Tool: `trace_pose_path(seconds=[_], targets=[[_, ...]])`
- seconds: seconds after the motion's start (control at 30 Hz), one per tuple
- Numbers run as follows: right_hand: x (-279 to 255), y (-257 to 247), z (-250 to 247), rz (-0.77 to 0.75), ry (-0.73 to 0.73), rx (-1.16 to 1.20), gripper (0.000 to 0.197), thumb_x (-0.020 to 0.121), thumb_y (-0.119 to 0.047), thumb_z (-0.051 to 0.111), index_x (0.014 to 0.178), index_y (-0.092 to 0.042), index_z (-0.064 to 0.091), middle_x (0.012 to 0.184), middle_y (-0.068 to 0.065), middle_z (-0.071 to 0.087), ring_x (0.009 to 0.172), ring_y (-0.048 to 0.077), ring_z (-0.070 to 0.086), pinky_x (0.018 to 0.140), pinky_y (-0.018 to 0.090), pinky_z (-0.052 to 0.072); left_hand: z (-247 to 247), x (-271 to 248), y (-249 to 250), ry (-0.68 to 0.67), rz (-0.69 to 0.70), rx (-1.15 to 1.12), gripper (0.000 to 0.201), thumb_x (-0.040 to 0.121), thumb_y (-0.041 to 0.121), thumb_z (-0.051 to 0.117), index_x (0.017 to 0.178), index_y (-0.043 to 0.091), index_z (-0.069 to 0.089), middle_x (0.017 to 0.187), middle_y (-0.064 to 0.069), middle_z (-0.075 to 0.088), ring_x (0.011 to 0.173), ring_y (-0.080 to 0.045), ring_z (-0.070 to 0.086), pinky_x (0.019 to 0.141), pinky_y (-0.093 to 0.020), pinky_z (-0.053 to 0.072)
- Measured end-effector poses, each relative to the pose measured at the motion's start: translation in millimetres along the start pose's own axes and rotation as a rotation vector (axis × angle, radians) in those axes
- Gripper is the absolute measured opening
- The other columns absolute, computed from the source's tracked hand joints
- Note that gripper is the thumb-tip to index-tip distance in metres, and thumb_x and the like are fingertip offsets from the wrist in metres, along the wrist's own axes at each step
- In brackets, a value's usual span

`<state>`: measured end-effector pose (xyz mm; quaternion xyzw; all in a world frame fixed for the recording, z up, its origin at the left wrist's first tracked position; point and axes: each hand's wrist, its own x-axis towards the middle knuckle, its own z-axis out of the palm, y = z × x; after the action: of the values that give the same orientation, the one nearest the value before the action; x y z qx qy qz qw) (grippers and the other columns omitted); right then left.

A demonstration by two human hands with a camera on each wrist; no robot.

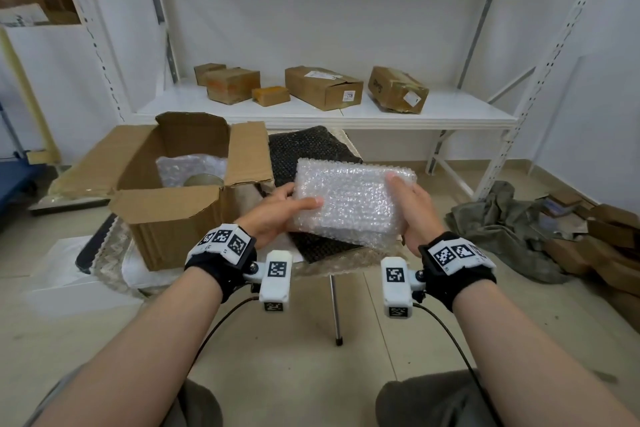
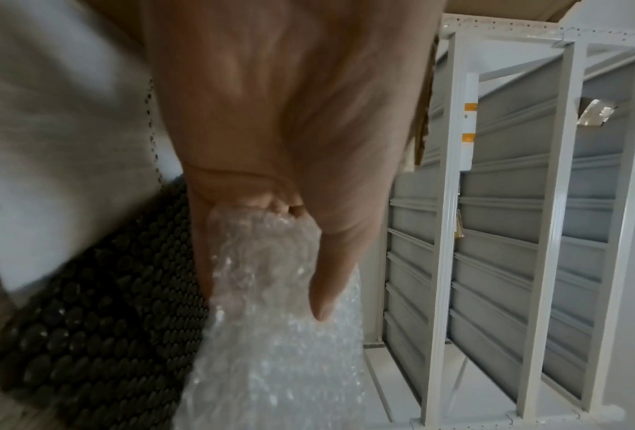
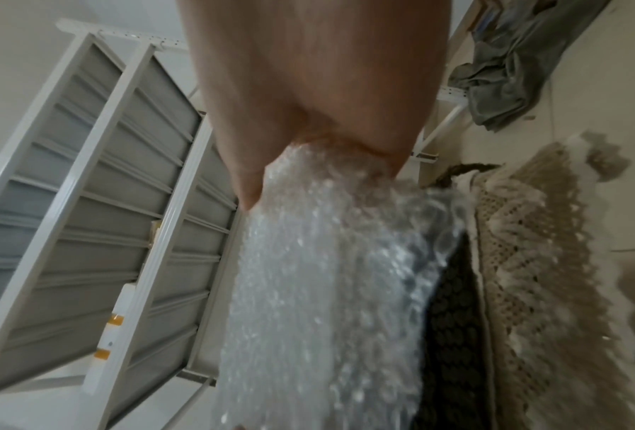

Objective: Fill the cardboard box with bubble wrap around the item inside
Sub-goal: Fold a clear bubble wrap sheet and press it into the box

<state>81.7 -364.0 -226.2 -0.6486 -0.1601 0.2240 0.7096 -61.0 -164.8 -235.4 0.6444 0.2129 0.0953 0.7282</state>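
Both hands, left hand [image 1: 277,213], right hand [image 1: 414,215], grip folded bubble wrap [image 1: 349,201]; long axis left-right

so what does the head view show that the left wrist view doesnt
Only the head view shows the open cardboard box with bubble wrap and a round item already inside, the right hand, and the parcels on the white shelf. Only the left wrist view shows the shelving's ribbed grey underside. Both show the left hand gripping the folded bubble wrap pad above the black dimpled sheet.
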Motion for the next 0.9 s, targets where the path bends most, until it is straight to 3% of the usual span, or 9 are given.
trace_pose_path(seconds=[0.1, 0.23, 0.3, 0.47, 0.53, 0.6, 0.73, 0.83, 0.9], targets=[[-3, -4, 0, 0.13, -0.065, 0.04, 0.067, 0.086, -0.07, 0.05, 0.129, -0.019, 0.061, 0.121, 0.01, 0.07, 0.111, 0.028, 0.068, 0.103, 0.051, 0.048, -1, 0, 3, 0.003, 0.011, -0.117, 0.07, 0.083, 0.006, 0.074, 0.144, 0.014, 0.042, 0.132, -0.009, 0.063, 0.11, -0.025, 0.068, 0.084, -0.031, 0.057], [-9, -5, 0, 0.199, -0.155, 0.018, 0.05, 0.1, -0.06, 0.033, 0.127, -0.025, 0.057, 0.121, 0.007, 0.067, 0.108, 0.025, 0.066, 0.091, 0.045, 0.054, -4, 1, 5, -0.042, 0.009, -0.202, 0.063, 0.085, -0.002, 0.068, 0.142, 0.013, 0.045, 0.131, -0.009, 0.065, 0.112, -0.026, 0.067, 0.084, -0.031, 0.059], [-12, -5, 2, 0.237, -0.137, -0.009, 0.042, 0.099, -0.059, 0.038, 0.118, -0.027, 0.057, 0.116, 0.005, 0.067, 0.105, 0.024, 0.066, 0.086, 0.043, 0.054, -4, 1, 5, -0.053, 0.006, -0.215, 0.06, 0.086, -0.006, 0.064, 0.141, 0.011, 0.046, 0.13, -0.011, 0.066, 0.113, -0.027, 0.067, 0.085, -0.031, 0.059], [-5, -3, 0, 0.208, -0.096, -0.029, 0.053, 0.086, -0.038, 0.071, 0.131, -0.012, 0.057, 0.119, 0.01, 0.071, 0.11, 0.029, 0.068, 0.101, 0.048, 0.05, -1, 0, 8, -0.104, -0.006, -0.257, 0.046, 0.089, -0.014, 0.052, 0.131, 0.006, 0.053, 0.12, -0.011, 0.069, 0.096, -0.021, 0.074, 0.074, -0.027, 0.06], [1, 0, -2, 0.195, -0.073, -0.009, 0.084, 0.066, -0.037, 0.087, 0.138, -0.012, 0.05, 0.127, 0.011, 0.067, 0.116, 0.031, 0.064, 0.104, 0.053, 0.047, -1, 0, 9, -0.12, -0.017, -0.273, 0.046, 0.089, -0.014, 0.05, 0.131, 0.005, 0.053, 0.121, -0.013, 0.068, 0.099, -0.022, 0.072, 0.078, -0.03, 0.061], [9, 6, -6, 0.176, -0.045, 0.018, 0.117, 0.048, -0.041, 0.093, 0.147, -0.014, 0.038, 0.14, 0.013, 0.057, 0.124, 0.032, 0.058, 0.108, 0.058, 0.041, -1, 1, 9, -0.131, -0.024, -0.297, 0.051, 0.086, -0.014, 0.051, 0.135, -0.001, 0.049, 0.129, -0.02, 0.063, 0.113, -0.029, 0.065, 0.096, -0.037, 0.055], [5, 3, -3, 0.177, -0.055, 0.125, 0.057, 0.083, -0.019, 0.075, 0.134, -0.012, 0.05, 0.124, 0.014, 0.067, 0.108, 0.031, 0.069, 0.095, 0.054, 0.053, 5, 0, 10, -0.117, -0.013, -0.41, 0.037, 0.091, -0.014, 0.044, 0.125, -0.002, 0.054, 0.122, -0.02, 0.066, 0.107, -0.028, 0.068, 0.091, -0.034, 0.057], [6, 3, -5, 0.2, -0.145, 0.19, 0.073, 0.077, -0.02, 0.083, 0.139, -0.013, 0.046, 0.121, 0.012, 0.07, 0.109, 0.029, 0.069, 0.094, 0.051, 0.054, 6, 2, 7, -0.081, -0.008, -0.457, 0.043, 0.093, -0.012, 0.043, 0.135, -0.003, 0.048, 0.133, -0.022, 0.06, 0.12, -0.031, 0.061, 0.094, -0.035, 0.055], [4, 2, -6, 0.217, -0.164, 0.187, 0.062, 0.082, -0.01, 0.077, 0.137, -0.008, 0.049, 0.106, 0.008, 0.076, 0.095, 0.023, 0.074, 0.078, 0.04, 0.062, 7, 2, 6, -0.067, -0.024, -0.486, 0.049, 0.091, -0.01, 0.047, 0.139, -0.004, 0.045, 0.138, -0.023, 0.057, 0.12, -0.031, 0.061, 0.09, -0.034, 0.059]])
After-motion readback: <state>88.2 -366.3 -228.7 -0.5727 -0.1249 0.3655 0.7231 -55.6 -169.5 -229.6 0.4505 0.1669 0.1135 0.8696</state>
